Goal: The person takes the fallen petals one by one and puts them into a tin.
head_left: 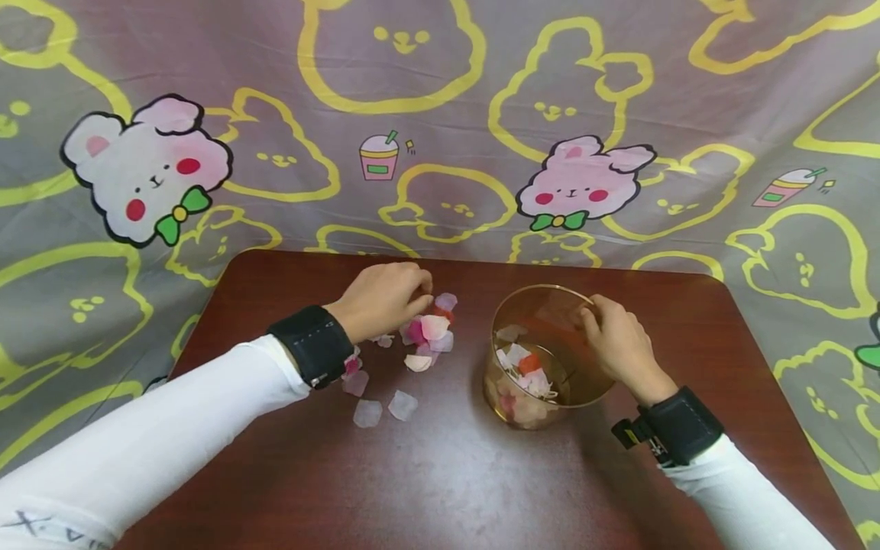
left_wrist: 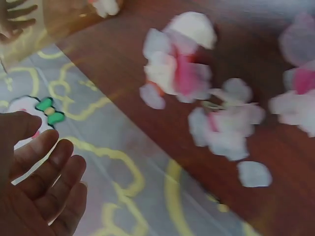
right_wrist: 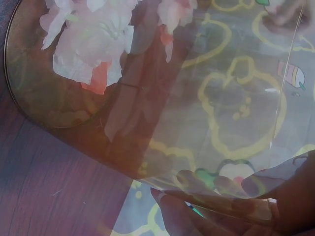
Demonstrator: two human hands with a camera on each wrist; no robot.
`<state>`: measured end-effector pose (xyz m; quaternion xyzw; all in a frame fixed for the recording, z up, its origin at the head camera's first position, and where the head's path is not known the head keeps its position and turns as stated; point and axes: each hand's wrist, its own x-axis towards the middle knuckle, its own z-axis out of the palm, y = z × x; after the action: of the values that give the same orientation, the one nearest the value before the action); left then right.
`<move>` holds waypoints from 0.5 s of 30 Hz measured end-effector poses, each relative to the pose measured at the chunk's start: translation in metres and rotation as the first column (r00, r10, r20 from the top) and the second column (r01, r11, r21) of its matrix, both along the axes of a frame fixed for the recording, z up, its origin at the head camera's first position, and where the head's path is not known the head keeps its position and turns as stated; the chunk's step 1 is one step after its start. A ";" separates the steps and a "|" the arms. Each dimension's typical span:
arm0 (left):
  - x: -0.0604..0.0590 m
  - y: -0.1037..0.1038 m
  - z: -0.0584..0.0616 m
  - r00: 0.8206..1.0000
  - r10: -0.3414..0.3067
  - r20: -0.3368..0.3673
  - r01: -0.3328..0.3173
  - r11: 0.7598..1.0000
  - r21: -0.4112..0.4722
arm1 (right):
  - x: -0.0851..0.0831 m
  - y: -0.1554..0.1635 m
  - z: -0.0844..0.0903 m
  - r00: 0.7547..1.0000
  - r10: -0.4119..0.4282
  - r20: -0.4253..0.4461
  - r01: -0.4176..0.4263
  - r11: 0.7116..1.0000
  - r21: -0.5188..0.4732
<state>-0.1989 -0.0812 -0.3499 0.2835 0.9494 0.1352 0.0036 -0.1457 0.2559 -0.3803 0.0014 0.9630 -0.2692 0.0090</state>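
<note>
A see-through amber container [head_left: 560, 321] stands tilted on the table, with white, pink and orange petals [head_left: 539, 380] inside. My right hand [head_left: 626, 340] grips its right rim; in the right wrist view the fingers [right_wrist: 231, 187] show through the clear wall. To the left of the container lies a loose heap of petals [head_left: 435, 328] in pink, white, lilac and red. Over the heap's left side hovers my left hand [head_left: 385, 298]. Its fingers are loosely bent and hold nothing in the left wrist view, apart from the petals [left_wrist: 184, 69] there.
Two pale petals [head_left: 402, 406] lie closer on the brown table [head_left: 385, 489], and a few pink ones [head_left: 354, 378] lie near the left wrist. A cartoon-printed cloth [head_left: 440, 137] hangs behind the table and around its sides. Each wrist wears a black band [head_left: 312, 344].
</note>
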 end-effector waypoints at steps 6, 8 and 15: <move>0.009 -0.035 -0.027 0.992 0.082 0.096 -0.086 0.995 0.039 | 0.000 0.001 0.000 1.000 -0.002 0.002 0.002 1.000 -0.002; 0.015 -0.046 -0.038 0.985 0.110 0.132 -0.117 0.992 0.051 | 0.001 0.001 0.000 1.000 -0.004 0.004 0.004 1.000 -0.002; 0.042 -0.081 -0.083 0.966 0.168 0.194 -0.182 0.982 0.056 | 0.000 0.000 0.000 1.000 -0.004 0.003 0.004 1.000 -0.007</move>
<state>-0.1572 -0.1621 -0.4331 0.1844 0.9605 0.1958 0.0713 -0.1461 0.2563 -0.3808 0.0039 0.9621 -0.2727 0.0098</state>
